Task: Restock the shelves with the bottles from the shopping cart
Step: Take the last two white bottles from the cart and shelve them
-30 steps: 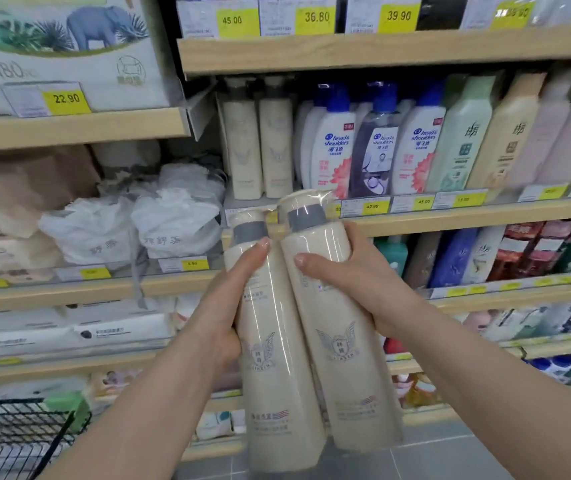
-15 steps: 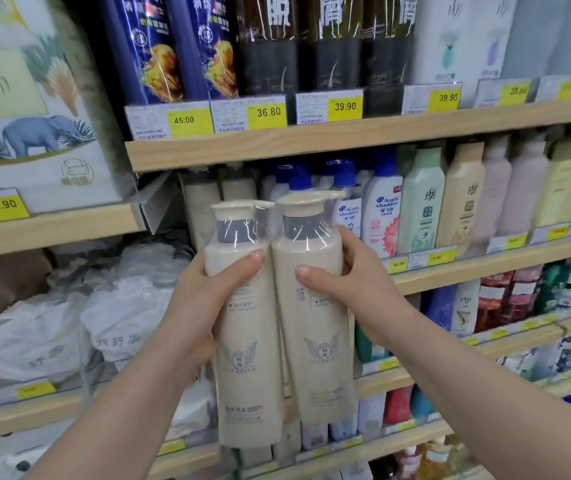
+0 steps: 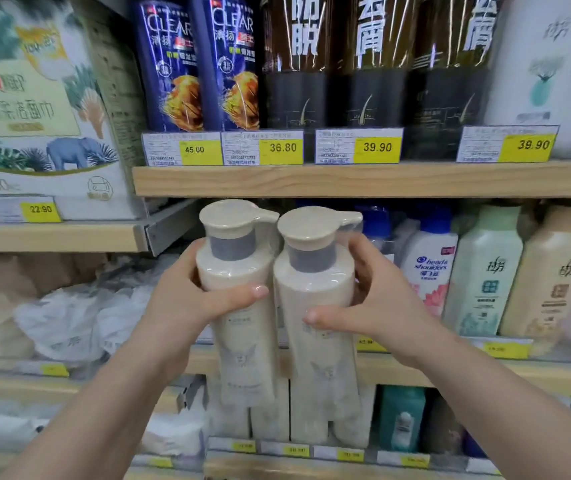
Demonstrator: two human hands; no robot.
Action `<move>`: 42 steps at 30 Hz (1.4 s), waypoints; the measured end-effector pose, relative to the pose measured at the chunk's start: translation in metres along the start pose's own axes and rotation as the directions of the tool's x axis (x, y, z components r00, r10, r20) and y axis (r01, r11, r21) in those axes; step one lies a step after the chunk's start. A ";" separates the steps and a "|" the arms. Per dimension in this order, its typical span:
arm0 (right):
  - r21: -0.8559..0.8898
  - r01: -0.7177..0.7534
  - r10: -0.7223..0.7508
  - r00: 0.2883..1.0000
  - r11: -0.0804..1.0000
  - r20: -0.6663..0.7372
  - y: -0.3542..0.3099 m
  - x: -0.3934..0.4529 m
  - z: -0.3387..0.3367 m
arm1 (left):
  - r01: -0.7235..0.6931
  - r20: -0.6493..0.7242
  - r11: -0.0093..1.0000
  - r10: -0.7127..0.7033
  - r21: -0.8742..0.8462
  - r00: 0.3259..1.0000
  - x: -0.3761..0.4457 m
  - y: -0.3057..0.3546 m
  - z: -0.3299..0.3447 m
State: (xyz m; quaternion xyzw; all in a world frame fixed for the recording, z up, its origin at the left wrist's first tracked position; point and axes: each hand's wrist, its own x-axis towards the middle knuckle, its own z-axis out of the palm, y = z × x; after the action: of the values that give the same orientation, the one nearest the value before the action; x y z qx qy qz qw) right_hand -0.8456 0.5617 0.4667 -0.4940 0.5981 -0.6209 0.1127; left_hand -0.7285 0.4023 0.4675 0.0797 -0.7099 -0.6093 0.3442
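Centre frame: shelf (image 3: 363, 181) edge just above, gap beneath waiting. Twin cream bottles (image 3: 277, 306), film-wrapped together, held upright, caps level with that opening for sliding in. Left hand (image 3: 187, 306), right hand (image 3: 377, 303) clamping either side, fingers (image 3: 242, 294) curled round.

A big tissue pack (image 3: 34, 109) with an elephant picture sits upper left above crumpled white plastic bags (image 3: 69, 320), and yellow price tags (image 3: 377, 147) line the shelf edges.
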 end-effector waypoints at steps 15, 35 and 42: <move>-0.032 0.215 -0.217 0.974 0.976 -0.060 0.006 0.050 0.019 | -0.202 0.001 0.978 0.203 0.048 0.979 0.041 0.010 -0.058; -0.022 0.018 -0.022 0.978 1.000 -0.206 0.058 0.073 0.068 | -0.182 0.173 0.978 0.163 0.101 0.971 0.072 -0.064 -0.083; 0.004 -0.049 0.048 0.978 0.999 -0.201 0.076 0.083 0.062 | -0.089 0.140 0.992 0.076 0.094 0.987 0.082 -0.073 -0.079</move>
State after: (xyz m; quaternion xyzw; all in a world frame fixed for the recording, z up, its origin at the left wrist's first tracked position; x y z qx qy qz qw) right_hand -0.8740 0.4421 0.4295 -0.4140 0.6187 -0.6644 0.0664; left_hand -0.7662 0.2762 0.4341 0.0255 -0.7639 -0.5623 0.3154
